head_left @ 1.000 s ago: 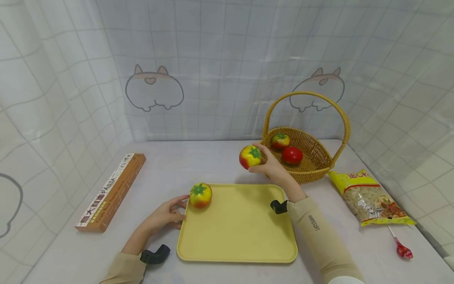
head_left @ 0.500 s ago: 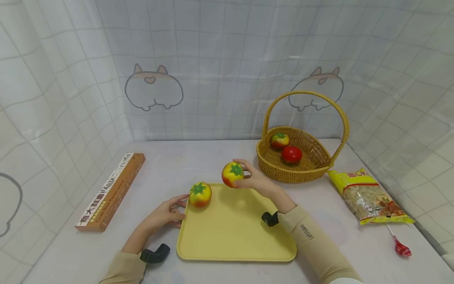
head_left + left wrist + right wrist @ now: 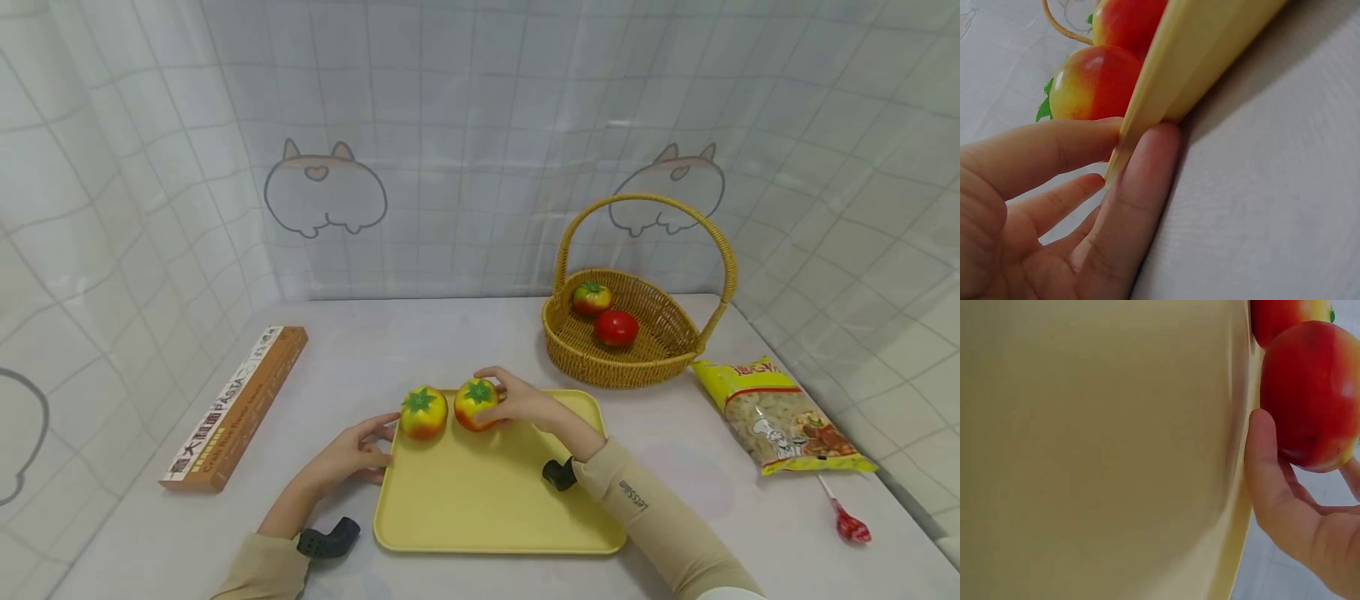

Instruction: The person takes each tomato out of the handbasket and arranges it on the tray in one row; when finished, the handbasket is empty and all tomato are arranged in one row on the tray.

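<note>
A yellow tray (image 3: 502, 500) lies before me, and my left hand (image 3: 348, 454) pinches its left rim near the far corner, fingertips on the rim and thumb (image 3: 1150, 162) against the outer wall. A yellow-and-red tomato (image 3: 423, 421) with a green leafy top sits in that far-left corner, beside those fingertips. To its right, my right hand (image 3: 517, 400) grips a similar tomato (image 3: 468, 408) at the tray's far edge, with fingers and thumb round its right side. The right wrist view puts this held tomato (image 3: 1310, 394) close against its neighbour (image 3: 1279, 315).
A wicker basket (image 3: 630, 373) with a tall handle stands at the back right, holding another tomato (image 3: 592, 298) and a plain red fruit (image 3: 617, 328). A pasta box (image 3: 236, 408) lies at the left. On the right are a yellow-topped food bag (image 3: 787, 417) and a lollipop (image 3: 851, 527).
My right hand has carried the tomato from beside the basket leftward and down to the tray's far edge, next to the other tomato. My left hand has stayed at the rim.
</note>
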Demonstrator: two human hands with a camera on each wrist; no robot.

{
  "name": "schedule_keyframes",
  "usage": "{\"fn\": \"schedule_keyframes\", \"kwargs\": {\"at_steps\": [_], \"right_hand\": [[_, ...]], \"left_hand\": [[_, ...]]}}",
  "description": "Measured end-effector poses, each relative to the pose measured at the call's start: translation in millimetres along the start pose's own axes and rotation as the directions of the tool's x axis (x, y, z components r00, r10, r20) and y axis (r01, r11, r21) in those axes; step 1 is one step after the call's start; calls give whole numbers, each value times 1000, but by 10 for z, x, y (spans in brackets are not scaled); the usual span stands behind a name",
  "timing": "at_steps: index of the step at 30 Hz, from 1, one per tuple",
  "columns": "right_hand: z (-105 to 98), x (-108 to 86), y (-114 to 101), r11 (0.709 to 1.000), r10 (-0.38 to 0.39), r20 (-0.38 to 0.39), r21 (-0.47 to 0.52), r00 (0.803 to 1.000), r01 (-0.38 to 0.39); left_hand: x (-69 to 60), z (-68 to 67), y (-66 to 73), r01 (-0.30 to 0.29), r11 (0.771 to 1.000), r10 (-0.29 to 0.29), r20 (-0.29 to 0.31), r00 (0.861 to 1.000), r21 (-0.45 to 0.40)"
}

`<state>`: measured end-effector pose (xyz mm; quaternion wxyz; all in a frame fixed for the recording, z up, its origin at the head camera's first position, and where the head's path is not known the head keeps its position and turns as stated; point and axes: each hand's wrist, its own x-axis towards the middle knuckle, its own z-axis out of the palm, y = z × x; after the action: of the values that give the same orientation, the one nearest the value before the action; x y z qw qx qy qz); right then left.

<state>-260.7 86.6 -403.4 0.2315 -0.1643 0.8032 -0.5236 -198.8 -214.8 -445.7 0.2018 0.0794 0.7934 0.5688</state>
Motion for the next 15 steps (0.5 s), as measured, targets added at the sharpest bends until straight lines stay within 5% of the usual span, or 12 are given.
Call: {"fn": "schedule_keyframes", "kwargs": {"at_steps": [15], "right_hand": [[41,14,24,1000,2,88,20,996,-4]], "left_hand": [[2,-9,3,-4,1000,4,5,1000,-8]]}}
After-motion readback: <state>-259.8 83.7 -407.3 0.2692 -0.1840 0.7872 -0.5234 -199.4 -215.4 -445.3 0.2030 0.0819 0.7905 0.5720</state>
